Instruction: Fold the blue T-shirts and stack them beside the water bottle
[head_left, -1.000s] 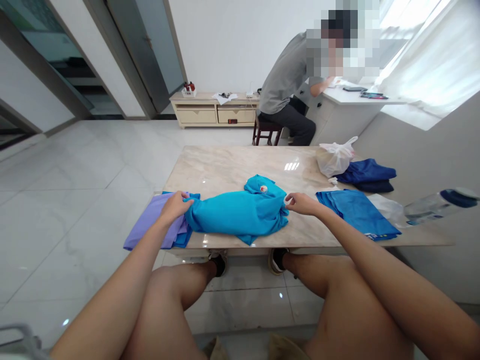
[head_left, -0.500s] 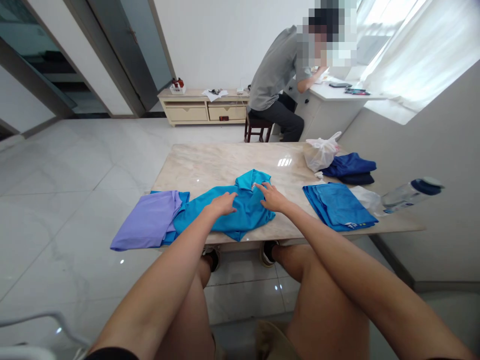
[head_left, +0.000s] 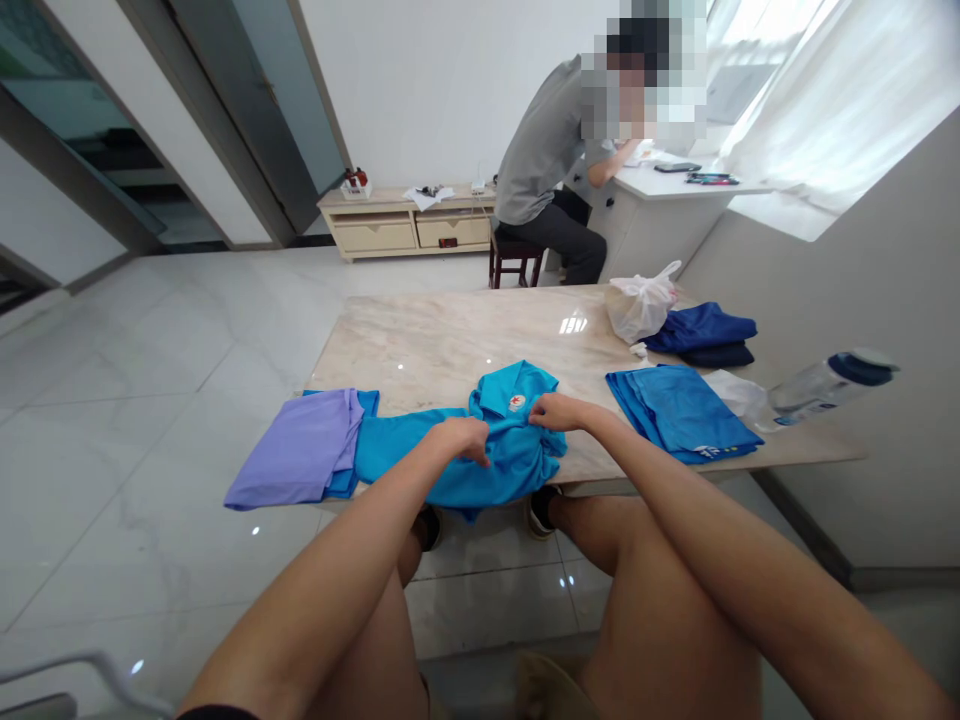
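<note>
A turquoise collared shirt (head_left: 517, 470) with a round badge on its chest lies along the front of the marble-look table (head_left: 427, 330), part of it drooping over the near edge. My left hand (head_left: 466, 440) is closed, its fingertips gripping the cloth near the middle. To the right of the badge, my right hand (head_left: 556, 411) pinches the fabric below the collar. Left of the shirt, and touching it, is a folded purple garment (head_left: 300, 450) on top of a blue one (head_left: 369, 400).
Folded blue clothes (head_left: 679, 410) lie on the right, with dark blue garments (head_left: 705, 332) and a white plastic bag (head_left: 641, 305) behind. A clear bottle (head_left: 832, 385) with a dark lid stands at the right end. Across the room, a person (head_left: 540, 150) sits at a white desk (head_left: 660, 205).
Both hands have closed on the shirt and come nearer to me. The shirt has shifted toward the front edge and bunched, and its badge now shows.
</note>
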